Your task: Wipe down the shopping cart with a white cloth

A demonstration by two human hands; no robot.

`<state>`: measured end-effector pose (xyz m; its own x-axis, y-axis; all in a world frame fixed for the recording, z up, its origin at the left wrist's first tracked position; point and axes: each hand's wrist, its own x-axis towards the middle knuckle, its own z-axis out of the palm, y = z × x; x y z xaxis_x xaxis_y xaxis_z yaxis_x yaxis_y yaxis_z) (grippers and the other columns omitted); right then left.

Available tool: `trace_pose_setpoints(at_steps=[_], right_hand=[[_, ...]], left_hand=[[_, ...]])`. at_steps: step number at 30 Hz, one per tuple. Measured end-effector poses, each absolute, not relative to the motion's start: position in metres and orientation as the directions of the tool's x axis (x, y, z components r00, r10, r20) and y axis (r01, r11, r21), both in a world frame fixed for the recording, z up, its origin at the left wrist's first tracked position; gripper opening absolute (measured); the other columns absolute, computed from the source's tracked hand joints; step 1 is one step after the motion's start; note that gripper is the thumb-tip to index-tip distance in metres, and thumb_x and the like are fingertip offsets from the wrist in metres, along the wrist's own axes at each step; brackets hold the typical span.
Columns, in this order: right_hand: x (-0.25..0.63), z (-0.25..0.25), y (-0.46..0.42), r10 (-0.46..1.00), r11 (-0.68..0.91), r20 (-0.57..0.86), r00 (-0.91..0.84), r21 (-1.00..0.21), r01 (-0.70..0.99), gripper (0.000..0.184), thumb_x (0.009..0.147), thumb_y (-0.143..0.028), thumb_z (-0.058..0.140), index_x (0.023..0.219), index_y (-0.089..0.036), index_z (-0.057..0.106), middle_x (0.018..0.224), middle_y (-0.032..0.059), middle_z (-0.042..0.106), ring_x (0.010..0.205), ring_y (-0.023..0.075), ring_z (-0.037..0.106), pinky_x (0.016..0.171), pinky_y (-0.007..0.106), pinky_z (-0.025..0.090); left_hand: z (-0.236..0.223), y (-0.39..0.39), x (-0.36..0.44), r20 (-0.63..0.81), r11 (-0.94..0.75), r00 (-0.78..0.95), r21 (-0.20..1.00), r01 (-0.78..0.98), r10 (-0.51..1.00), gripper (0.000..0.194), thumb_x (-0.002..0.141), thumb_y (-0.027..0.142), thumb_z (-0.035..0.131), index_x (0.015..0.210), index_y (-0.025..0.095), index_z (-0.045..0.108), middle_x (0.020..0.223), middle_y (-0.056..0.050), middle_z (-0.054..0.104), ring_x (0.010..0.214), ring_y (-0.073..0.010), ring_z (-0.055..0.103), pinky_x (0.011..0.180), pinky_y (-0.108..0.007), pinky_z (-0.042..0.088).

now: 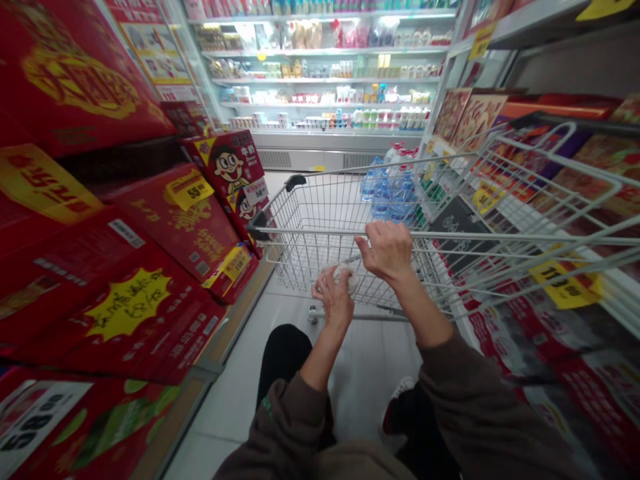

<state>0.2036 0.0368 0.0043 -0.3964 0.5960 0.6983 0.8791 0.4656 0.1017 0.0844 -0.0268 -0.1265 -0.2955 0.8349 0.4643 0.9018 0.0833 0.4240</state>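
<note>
The fingers of the left hand (333, 298) curl closed around a wad of thin white plastic (343, 275), which puffs out above them; it may be a bag, but its shape is too bunched to tell. It should handle as very light, soft and slippery, so it is best gathered whole in the palm rather than pinched at one loose fold. The wad sits just behind the push bar (450, 235) of a wire shopping cart (310, 227), over the near end of the basket.

The right hand (386, 252) lies on that bar a little farther right, with its fingers curled over it and their tips hidden, so the firmness of the grip cannot be told.

Farther along the basket, at its far end, stand bottles of water (387, 193) in clear plastic. Brown sleeves (290, 427) cover both forearms, and black trousers (283, 350) show below, above a pale tiled floor (235, 373).

Red gift cartons (120, 267) with yellow price tags are stacked along the left of the aisle. Red-and-gold boxed goods (565, 167) fill the shelves on the right, and a chilled display case (320, 87) closes the far end.
</note>
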Motion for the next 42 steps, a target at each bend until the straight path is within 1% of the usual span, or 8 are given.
trace_pose_setpoints(at_steps=[4, 7, 13, 18, 23, 27, 34, 42], right_hand=[[0.204, 0.004, 0.037, 0.59, 0.461, 0.7, -0.402, 0.117, 0.88, 0.054, 0.104, -0.056, 0.025, 0.086, -0.019, 0.06, 0.086, 0.0079, 0.065, 0.08, 0.0215, 0.047, 0.075, 0.038, 0.022], [0.207, 0.003, 0.037, 0.587, 0.456, 0.701, -0.405, 0.127, 0.881, 0.051, 0.104, -0.054, 0.027, 0.086, -0.019, 0.06, 0.086, 0.0079, 0.065, 0.08, 0.0219, 0.047, 0.075, 0.038, 0.022], [0.209, 0.003, 0.036, 0.594, 0.466, 0.693, -0.409, 0.118, 0.877, 0.05, 0.104, -0.051, 0.025, 0.088, -0.019, 0.061, 0.086, 0.0091, 0.065, 0.08, 0.0224, 0.046, 0.075, 0.038, 0.021], [0.207, 0.007, 0.036, 0.603, 0.467, 0.665, -0.441, 0.155, 0.871, 0.052, 0.105, -0.052, 0.023, 0.091, -0.018, 0.061, 0.089, 0.0096, 0.066, 0.082, 0.023, 0.048, 0.076, 0.038, 0.023], [0.232, 0.023, 0.029, 0.586, 0.545, 0.577, -0.569, 0.239, 0.804, 0.051, 0.105, -0.05, 0.024, 0.11, -0.016, 0.062, 0.102, 0.0109, 0.066, 0.093, 0.0248, 0.051, 0.088, 0.039, 0.028], [0.278, 0.028, 0.026, 0.604, 0.409, 0.657, -0.451, 0.23, 0.883, 0.048, 0.105, -0.047, 0.027, 0.119, -0.016, 0.061, 0.107, 0.0113, 0.067, 0.097, 0.0258, 0.051, 0.095, 0.041, 0.027], [0.309, 0.011, 0.028, 0.623, 0.275, 0.707, -0.336, 0.204, 0.939, 0.043, 0.103, -0.045, 0.03, 0.094, -0.018, 0.063, 0.091, 0.0099, 0.064, 0.086, 0.0241, 0.047, 0.079, 0.039, 0.025], [0.303, 0.013, 0.032, 0.611, 0.325, 0.706, -0.357, 0.186, 0.927, 0.044, 0.103, -0.049, 0.029, 0.09, -0.02, 0.06, 0.088, 0.0087, 0.062, 0.085, 0.0235, 0.044, 0.076, 0.038, 0.022]], left_hand=[[-0.108, -0.03, 0.091, 0.534, 0.029, -0.312, 0.472, 0.881, 0.786, 0.059, 0.07, -0.007, 0.054, 0.115, 0.027, 0.069, 0.14, -0.011, 0.052, 0.131, -0.0324, 0.046, 0.105, -0.055, 0.035], [-0.108, -0.028, 0.101, 0.601, -0.022, -0.275, 0.439, 0.898, 0.75, 0.056, 0.074, -0.005, 0.054, 0.116, 0.029, 0.069, 0.142, -0.011, 0.051, 0.134, -0.0325, 0.043, 0.109, -0.056, 0.032], [-0.133, -0.023, 0.106, 0.512, -0.003, -0.209, 0.382, 0.924, 0.833, 0.054, 0.083, -0.003, 0.051, 0.118, 0.034, 0.07, 0.141, -0.009, 0.053, 0.131, -0.0314, 0.043, 0.107, -0.057, 0.035], [-0.128, -0.029, 0.101, 0.464, 0.005, -0.201, 0.389, 0.921, 0.863, 0.061, 0.077, -0.008, 0.05, 0.119, 0.033, 0.068, 0.143, -0.009, 0.051, 0.131, -0.0314, 0.043, 0.106, -0.058, 0.036], [-0.126, -0.03, 0.1, 0.476, 0.007, -0.225, 0.417, 0.909, 0.85, 0.064, 0.07, -0.009, 0.051, 0.117, 0.031, 0.068, 0.142, -0.01, 0.051, 0.132, -0.0335, 0.043, 0.104, -0.06, 0.037], [-0.118, -0.031, 0.103, 0.534, -0.016, -0.25, 0.444, 0.896, 0.808, 0.067, 0.064, -0.01, 0.052, 0.115, 0.031, 0.07, 0.139, -0.011, 0.052, 0.13, -0.0343, 0.046, 0.103, -0.059, 0.037], [-0.109, -0.017, 0.125, 0.749, -0.158, -0.15, 0.322, 0.933, 0.645, 0.049, 0.08, 0.002, 0.062, 0.114, 0.035, 0.073, 0.138, -0.008, 0.056, 0.134, -0.0331, 0.042, 0.108, -0.055, 0.03], [-0.14, -0.017, 0.123, 0.562, -0.069, -0.066, 0.216, 0.974, 0.824, 0.044, 0.086, 0.001, 0.057, 0.112, 0.034, 0.071, 0.136, -0.008, 0.059, 0.127, -0.0313, 0.048, 0.107, -0.059, 0.033]])
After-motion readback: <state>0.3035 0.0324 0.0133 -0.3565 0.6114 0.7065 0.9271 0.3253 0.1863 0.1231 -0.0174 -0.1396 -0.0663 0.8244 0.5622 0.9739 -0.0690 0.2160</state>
